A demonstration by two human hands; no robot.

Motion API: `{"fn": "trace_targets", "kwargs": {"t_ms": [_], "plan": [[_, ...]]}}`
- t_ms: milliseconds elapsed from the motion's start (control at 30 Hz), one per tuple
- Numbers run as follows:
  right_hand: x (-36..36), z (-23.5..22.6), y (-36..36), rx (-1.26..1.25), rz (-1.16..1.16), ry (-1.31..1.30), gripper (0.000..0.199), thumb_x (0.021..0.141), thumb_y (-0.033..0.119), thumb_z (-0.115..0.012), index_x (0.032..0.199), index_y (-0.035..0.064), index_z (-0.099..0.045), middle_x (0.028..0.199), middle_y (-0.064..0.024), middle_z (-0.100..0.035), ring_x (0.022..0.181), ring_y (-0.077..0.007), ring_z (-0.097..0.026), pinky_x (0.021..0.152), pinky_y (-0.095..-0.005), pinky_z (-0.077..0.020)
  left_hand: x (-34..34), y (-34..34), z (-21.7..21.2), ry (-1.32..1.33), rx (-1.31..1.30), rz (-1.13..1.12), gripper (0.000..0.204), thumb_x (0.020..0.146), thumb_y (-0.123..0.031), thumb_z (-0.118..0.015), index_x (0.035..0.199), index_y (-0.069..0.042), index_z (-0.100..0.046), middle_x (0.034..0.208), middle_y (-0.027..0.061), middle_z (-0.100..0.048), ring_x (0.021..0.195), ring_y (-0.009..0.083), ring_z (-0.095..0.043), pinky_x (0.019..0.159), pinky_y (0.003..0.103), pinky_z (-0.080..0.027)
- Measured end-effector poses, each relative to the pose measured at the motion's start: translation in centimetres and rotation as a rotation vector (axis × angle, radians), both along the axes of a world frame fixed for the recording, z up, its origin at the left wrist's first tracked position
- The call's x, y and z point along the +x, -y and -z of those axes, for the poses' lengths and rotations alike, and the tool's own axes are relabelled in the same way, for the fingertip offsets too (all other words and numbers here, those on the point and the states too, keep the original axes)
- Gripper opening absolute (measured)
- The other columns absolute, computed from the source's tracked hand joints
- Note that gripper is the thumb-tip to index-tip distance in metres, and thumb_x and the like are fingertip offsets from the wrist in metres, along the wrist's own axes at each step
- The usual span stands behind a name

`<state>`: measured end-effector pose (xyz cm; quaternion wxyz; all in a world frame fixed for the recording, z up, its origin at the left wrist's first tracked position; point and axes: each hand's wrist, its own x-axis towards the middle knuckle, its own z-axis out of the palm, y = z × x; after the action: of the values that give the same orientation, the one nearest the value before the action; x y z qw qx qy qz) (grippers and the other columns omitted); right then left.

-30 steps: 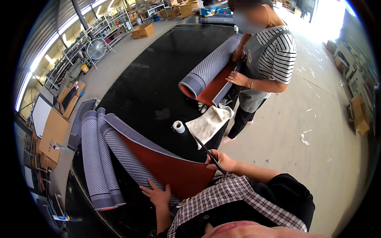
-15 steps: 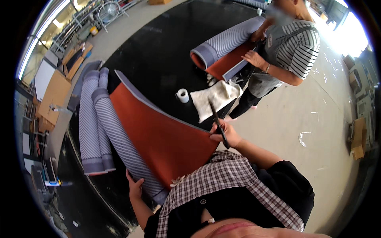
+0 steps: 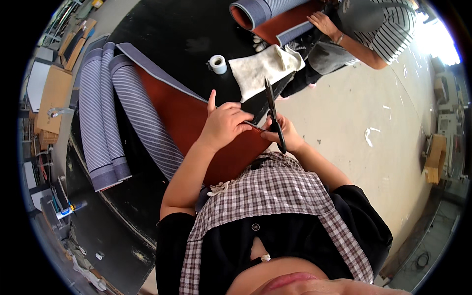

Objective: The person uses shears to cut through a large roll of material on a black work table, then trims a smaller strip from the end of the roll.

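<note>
The mat, red side showing, lies on the table, close in front of you. It looks bendy and maybe a bit heavy, so hold it by its edge. Your left hand pinches that edge; your right hand grips black scissors and the mat's corner. A white cloth lies beyond.

Black table before me, pale floor to my right, white scraps scattered across it, brown cardboard box farther right, large cardboard sheet to my left, glaring light upper right
</note>
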<state>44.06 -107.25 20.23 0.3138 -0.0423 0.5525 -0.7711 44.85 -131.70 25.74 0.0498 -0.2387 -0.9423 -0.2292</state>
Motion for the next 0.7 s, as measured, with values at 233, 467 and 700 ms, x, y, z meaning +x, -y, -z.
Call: {"fn": "trace_targets", "kwargs": {"t_ms": [233, 467, 700], "plan": [[0.9, 0.1, -3.8, 0.613, 0.049, -0.274, 0.045, 0.081, 0.03, -0.089, 0.095, 0.0044, -0.055, 0.084, -0.0051, -0.065, 0.077, -0.0125, -0.06, 0.069, -0.0296, -0.0494, -0.5, -0.3, 0.7, -0.015, 0.098, 0.01, 0.019, 0.081, -0.034, -0.081, 0.074, -0.018, -0.073, 0.065, -0.0066, -0.061, 0.075, 0.016, -0.055, 0.101, 0.047, -0.03], [3.9, -5.0, -5.8, 1.07, -0.071, -0.693, 0.054, 0.07, 0.037, -0.089, 0.093, 0.002, -0.054, 0.09, -0.0122, -0.06, 0.086, -0.0314, -0.059, 0.08, -0.0401, -0.049, 0.5, -0.2, 0.3, -0.029, 0.12, -0.011, 0.017, 0.076, -0.028, -0.084, 0.072, -0.017, -0.072, 0.065, -0.0059, -0.062, 0.073, 0.0169, -0.054, 0.097, 0.043, -0.031], [6.4, -4.8, -5.5, 1.239, -0.092, -0.793, 0.055, 0.074, 0.044, -0.084, 0.097, 0.0023, -0.057, 0.101, -0.016, -0.06, 0.103, -0.0364, -0.059, 0.085, -0.0458, -0.0506, 0.9, 0.0, 0.1, -0.053, 0.124, -0.015, 0.015, 0.075, -0.025, -0.084, 0.071, -0.017, -0.072, 0.065, -0.0067, -0.062, 0.072, 0.0168, -0.054, 0.096, 0.041, -0.031]]}}
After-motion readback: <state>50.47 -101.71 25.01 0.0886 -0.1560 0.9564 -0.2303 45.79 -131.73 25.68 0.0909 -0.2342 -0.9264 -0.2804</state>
